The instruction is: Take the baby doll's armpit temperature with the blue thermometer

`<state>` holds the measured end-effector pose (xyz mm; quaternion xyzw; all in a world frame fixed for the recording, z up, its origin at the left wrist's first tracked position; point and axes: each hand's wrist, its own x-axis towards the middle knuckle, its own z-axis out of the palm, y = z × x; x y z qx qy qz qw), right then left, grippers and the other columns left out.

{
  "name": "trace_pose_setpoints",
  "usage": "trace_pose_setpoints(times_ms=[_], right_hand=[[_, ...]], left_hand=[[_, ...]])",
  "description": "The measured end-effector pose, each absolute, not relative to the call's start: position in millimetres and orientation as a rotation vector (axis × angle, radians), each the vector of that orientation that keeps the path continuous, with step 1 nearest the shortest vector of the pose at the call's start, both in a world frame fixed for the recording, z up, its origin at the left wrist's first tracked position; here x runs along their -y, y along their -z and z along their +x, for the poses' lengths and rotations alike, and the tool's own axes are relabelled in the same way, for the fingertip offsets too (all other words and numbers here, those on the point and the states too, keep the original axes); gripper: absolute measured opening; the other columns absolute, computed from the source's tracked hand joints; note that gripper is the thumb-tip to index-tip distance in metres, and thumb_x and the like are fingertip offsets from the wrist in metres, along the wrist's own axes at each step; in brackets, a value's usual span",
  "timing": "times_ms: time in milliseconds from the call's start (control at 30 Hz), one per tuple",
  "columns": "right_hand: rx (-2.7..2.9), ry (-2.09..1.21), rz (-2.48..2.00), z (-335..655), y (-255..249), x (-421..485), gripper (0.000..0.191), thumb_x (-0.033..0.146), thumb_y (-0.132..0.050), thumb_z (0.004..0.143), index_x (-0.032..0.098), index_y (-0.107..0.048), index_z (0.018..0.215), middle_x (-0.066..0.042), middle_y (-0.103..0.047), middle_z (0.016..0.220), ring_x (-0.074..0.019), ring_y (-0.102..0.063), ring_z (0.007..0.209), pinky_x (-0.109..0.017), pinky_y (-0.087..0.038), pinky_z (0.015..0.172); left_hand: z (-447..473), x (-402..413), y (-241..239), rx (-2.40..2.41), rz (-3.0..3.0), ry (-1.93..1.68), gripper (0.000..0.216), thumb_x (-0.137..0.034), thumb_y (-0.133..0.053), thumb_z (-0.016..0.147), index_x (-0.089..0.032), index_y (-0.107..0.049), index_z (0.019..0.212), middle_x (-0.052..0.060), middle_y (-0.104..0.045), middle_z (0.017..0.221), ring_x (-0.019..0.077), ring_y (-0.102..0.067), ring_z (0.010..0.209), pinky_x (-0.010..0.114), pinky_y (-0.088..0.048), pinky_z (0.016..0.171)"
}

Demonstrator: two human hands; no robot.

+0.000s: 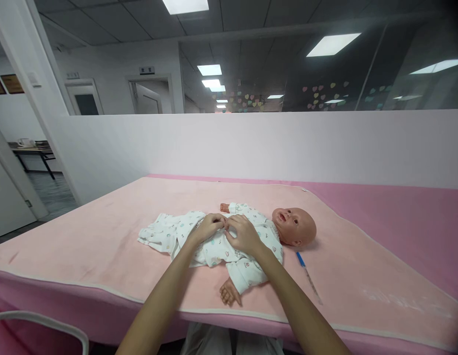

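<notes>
Firstly, clothes (211, 250), white, patterned, on doll (298, 228), laid on its back on mat (99, 229); left hand (209, 227), fingertips bent at clothes' front, hold unclear; right hand (245, 235), just beside, likewise; stick (308, 276), blue-ended, near doll. Advisable: light fingertips, cloth unstretched.

A brown, bald-headed plastic baby doll (296, 227) lies face up on a peach-coloured fabric pad (103, 231), head to the right, its near arm bent toward the pad's front edge. It wears a creased, long-sleeved white fabric outfit (216, 250) with small coloured prints, covering the legs.
</notes>
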<state>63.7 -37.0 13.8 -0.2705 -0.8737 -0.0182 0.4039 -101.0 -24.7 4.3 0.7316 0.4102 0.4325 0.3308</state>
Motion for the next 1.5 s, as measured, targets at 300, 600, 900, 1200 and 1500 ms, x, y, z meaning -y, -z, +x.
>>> trace_pose_setpoints(times_ms=[300, 600, 900, 1200, 1500], right_hand=[[2.172, 0.001, -0.743, 61, -12, 34, 0.007, 0.032, -0.052, 0.077, 0.028, -0.056, 0.073, -0.003, -0.058, 0.070, -0.0206, -0.055, 0.074, -0.035, -0.043, 0.069], [2.197, -0.012, -0.811, 61, -12, 34, 0.016, 0.028, -0.050, 0.079, 0.027, -0.058, 0.064, -0.002, -0.059, 0.067, -0.0192, -0.056, 0.073, -0.035, -0.043, 0.072], [2.149, -0.084, -0.882, 84, -10, 3, 0.015, 0.039, -0.056, 0.073, 0.028, -0.061, 0.064, -0.002, -0.060, 0.069, -0.0215, -0.058, 0.077, -0.037, -0.045, 0.069], [2.082, -0.070, -0.924, 134, -24, -46, 0.009, 0.039, -0.059, 0.070, 0.030, -0.059, 0.069, -0.003, -0.058, 0.074, -0.0267, -0.056, 0.089, -0.040, -0.047, 0.069], [2.123, -0.033, -0.866, 137, -27, -45, 0.011, 0.038, -0.060, 0.071, 0.029, -0.059, 0.077, -0.003, -0.057, 0.078, -0.0262, -0.053, 0.091, -0.040, -0.045, 0.071]], left_hand=[[-101, 25, -6, -1.009, 1.877, -1.128, 0.015, -0.013, -0.044, 0.065, -0.014, -0.058, 0.064, 0.001, -0.060, 0.073, 0.0145, -0.053, 0.075, 0.024, -0.040, 0.072], [-102, 23, -3, -0.990, 1.885, -1.142, 0.014, -0.013, -0.045, 0.065, -0.013, -0.058, 0.062, 0.002, -0.061, 0.071, 0.0145, -0.053, 0.071, 0.025, -0.040, 0.070], [-101, 25, -5, -0.981, 1.818, -1.143, 0.011, -0.015, -0.046, 0.065, -0.013, -0.056, 0.061, 0.003, -0.062, 0.076, 0.0158, -0.054, 0.076, 0.027, -0.041, 0.074], [-101, 26, -7, -1.007, 1.827, -1.147, 0.012, -0.015, -0.045, 0.064, -0.014, -0.055, 0.058, 0.003, -0.063, 0.078, 0.0165, -0.055, 0.080, 0.027, -0.041, 0.077], [-101, 24, -4, -1.007, 1.823, -1.139, 0.012, -0.015, -0.045, 0.065, -0.014, -0.055, 0.057, 0.005, -0.063, 0.087, 0.0173, -0.055, 0.085, 0.028, -0.041, 0.080]])
